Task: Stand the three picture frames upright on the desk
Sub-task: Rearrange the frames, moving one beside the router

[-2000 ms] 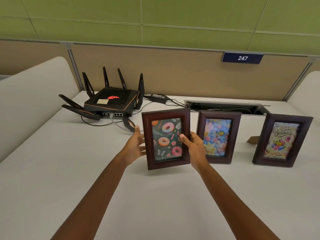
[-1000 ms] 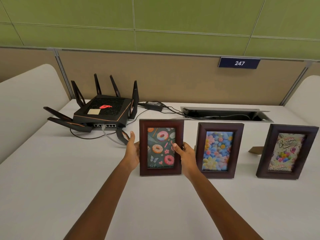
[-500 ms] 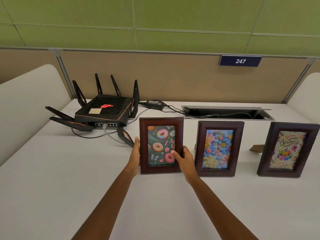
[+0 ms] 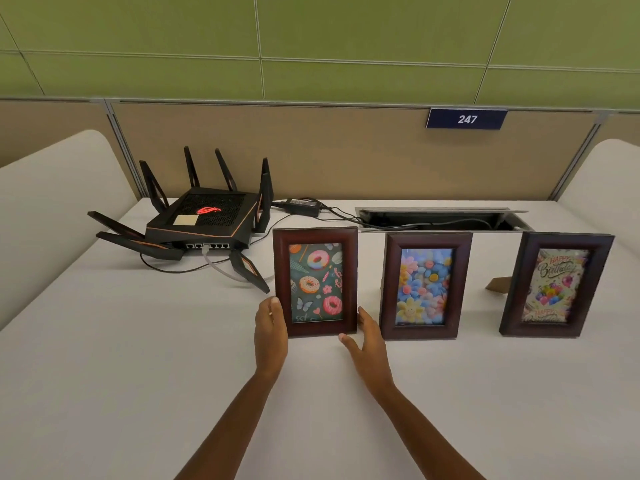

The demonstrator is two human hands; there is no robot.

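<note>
Three dark wooden picture frames stand upright in a row on the white desk (image 4: 138,375). The donut frame (image 4: 315,282) is on the left, the flower frame (image 4: 425,285) in the middle, the birthday frame (image 4: 556,285) on the right. My left hand (image 4: 270,332) is open beside the donut frame's lower left edge, fingertips at the frame. My right hand (image 4: 367,337) is open at its lower right corner, fingers spread, holding nothing.
A black router (image 4: 204,220) with several antennas and cables sits at the back left, one antenna close to the donut frame. A power adapter (image 4: 301,206) and an open cable tray (image 4: 440,220) lie behind the frames. A partition wall bounds the desk's far edge.
The donut frame was lowered from the air onto the desk and now stands by itself. Both hands have let go of it and slid down to its lower corners.
</note>
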